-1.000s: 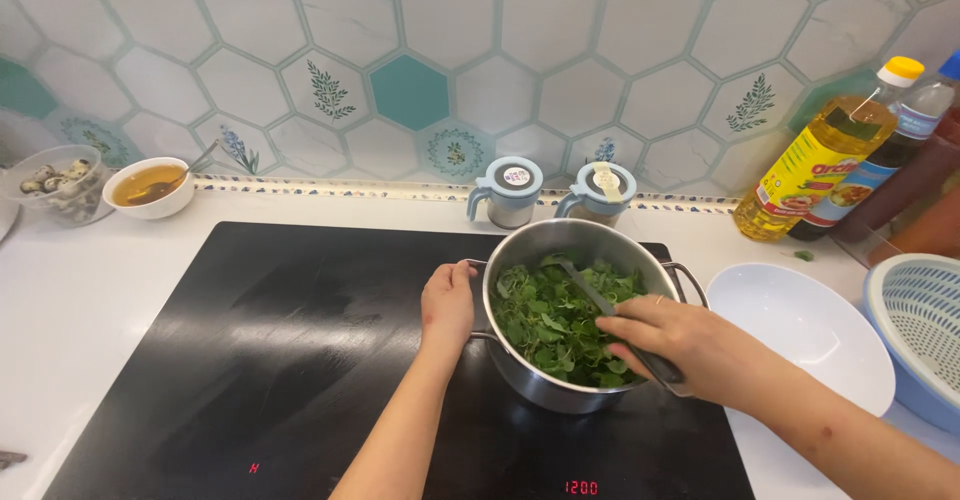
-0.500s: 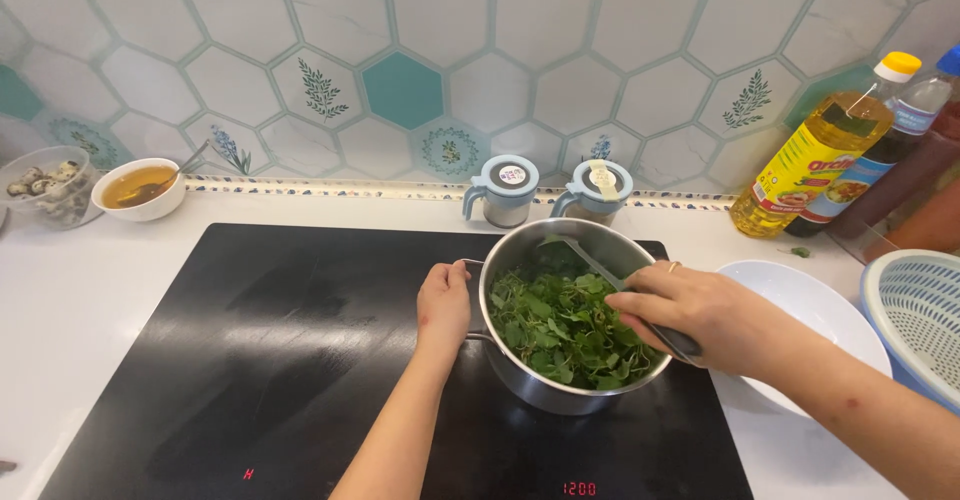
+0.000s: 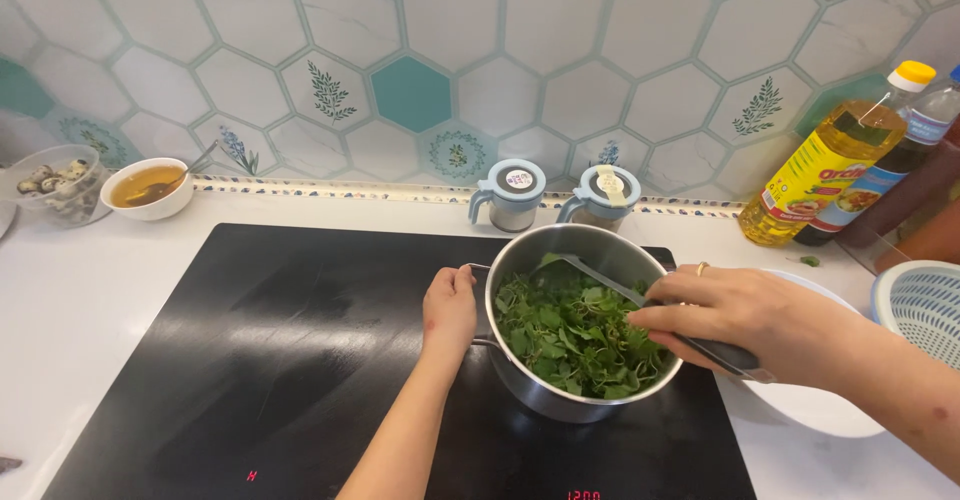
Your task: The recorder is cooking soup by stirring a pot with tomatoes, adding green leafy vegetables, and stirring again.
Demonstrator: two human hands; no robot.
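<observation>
Your left hand grips the side handle of a steel pot, fingers curled closed round it on the pot's left side. Your right hand is closed round the dark handle of a cooking utensil, with a ring showing on one finger; the utensil slants from your hand down and to the left, its far end sunk among the leafy greens that fill the pot. The pot stands on the right part of a black induction hob, towards the near edge, and red digits glow on the hob's near strip.

Just beyond the pot, against the hexagon-tiled wall, stand two small lidded jars side by side. To the right of the pot a white plate lies on the counter, partly under your right forearm, and a pale blue colander sits at the right edge. Far right, a bottle of yellow oil stands with darker bottles beside it. Far left, a white bowl of amber liquid holds a spoon, next to a clear container of speckled eggs.
</observation>
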